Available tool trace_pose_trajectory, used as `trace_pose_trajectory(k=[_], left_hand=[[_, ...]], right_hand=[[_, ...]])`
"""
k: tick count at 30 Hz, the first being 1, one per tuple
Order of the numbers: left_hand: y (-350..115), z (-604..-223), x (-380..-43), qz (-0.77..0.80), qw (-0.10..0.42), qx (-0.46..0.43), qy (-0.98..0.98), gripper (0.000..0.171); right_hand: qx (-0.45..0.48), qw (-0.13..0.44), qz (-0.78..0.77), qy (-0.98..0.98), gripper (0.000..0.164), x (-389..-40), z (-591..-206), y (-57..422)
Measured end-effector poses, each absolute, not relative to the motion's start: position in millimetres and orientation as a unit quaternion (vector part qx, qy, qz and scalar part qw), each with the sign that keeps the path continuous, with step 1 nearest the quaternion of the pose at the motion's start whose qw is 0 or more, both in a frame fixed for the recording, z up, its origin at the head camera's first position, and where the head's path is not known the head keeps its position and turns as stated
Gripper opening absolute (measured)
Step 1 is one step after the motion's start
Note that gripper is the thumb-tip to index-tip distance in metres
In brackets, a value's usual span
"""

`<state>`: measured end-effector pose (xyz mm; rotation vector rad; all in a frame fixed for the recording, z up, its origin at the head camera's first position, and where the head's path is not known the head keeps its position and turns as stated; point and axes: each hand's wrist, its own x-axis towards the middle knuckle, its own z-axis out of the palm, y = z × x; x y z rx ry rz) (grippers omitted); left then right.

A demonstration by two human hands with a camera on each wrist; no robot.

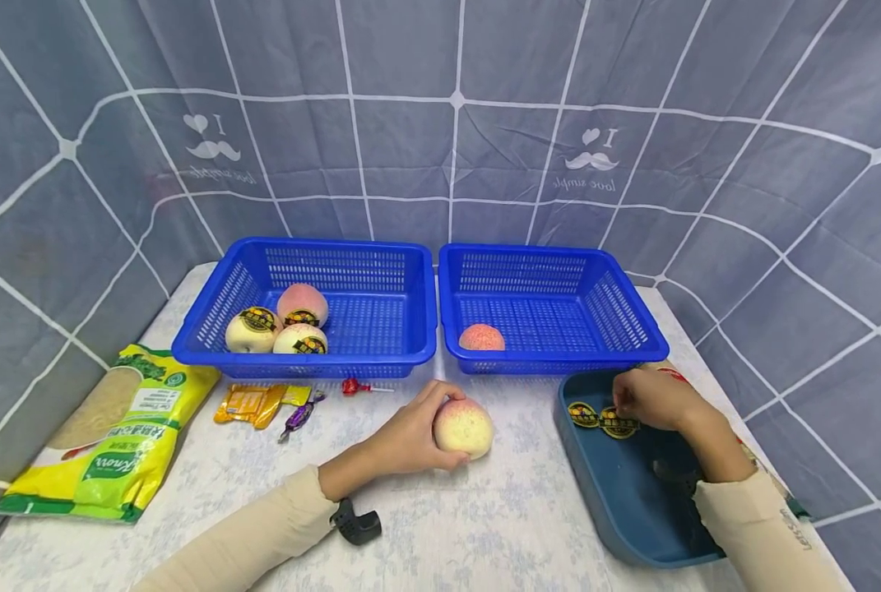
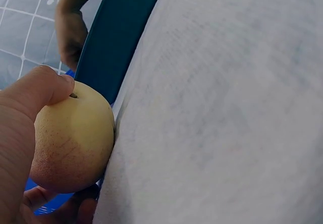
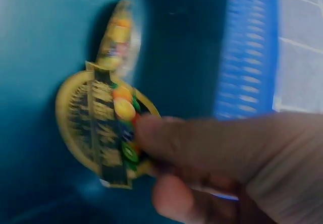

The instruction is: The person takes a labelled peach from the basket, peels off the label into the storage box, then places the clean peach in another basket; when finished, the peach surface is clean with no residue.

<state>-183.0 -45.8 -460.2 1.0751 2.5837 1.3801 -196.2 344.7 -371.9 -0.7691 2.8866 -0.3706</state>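
My left hand (image 1: 408, 434) grips a pale yellow peach with a pink blush (image 1: 464, 429) on the table, its thumb near the stem hollow in the left wrist view. Inside a dark teal bin (image 1: 595, 501), my right hand (image 1: 651, 400) pinches the edge of a round black-and-gold fruit sticker (image 3: 103, 128) between thumb and fingers. A second such sticker (image 1: 583, 414) lies beside it in the bin, seen at a slant in the right wrist view. The curled fingers of the right hand are partly hidden in the head view.
A blue basket (image 1: 307, 362) at the back left holds three stickered peaches (image 1: 303, 304). Another blue basket (image 1: 558, 357) holds one reddish peach (image 1: 482, 337). A yellow Knorr bag (image 1: 114, 436), orange packets (image 1: 251, 403), a purple candy (image 1: 299, 417) and a red lollipop (image 1: 351, 386) lie left.
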Motion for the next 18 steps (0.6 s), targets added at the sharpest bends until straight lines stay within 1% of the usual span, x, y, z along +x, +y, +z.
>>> trace_pose_trajectory(k=[3, 6, 11, 18], left_hand=[[-46, -460, -183, 0.441, 0.009, 0.344, 0.829, 0.075], [-46, -461, -182, 0.440, 0.011, 0.342, 0.830, 0.075], [-46, -460, -181, 0.443, 0.011, 0.342, 0.829, 0.075], [-45, -460, -181, 0.443, 0.012, 0.342, 0.829, 0.075]], right_hand=[[-0.217, 0.043, -0.078, 0.972, 0.020, -194, -381, 339], [-0.167, 0.025, -0.048, 0.985, 0.025, -192, -389, 333], [-0.130, -0.019, -0.014, 0.991, 0.031, -193, -399, 328], [-0.094, -0.020, 0.010, 0.995, 0.027, -195, -404, 326]])
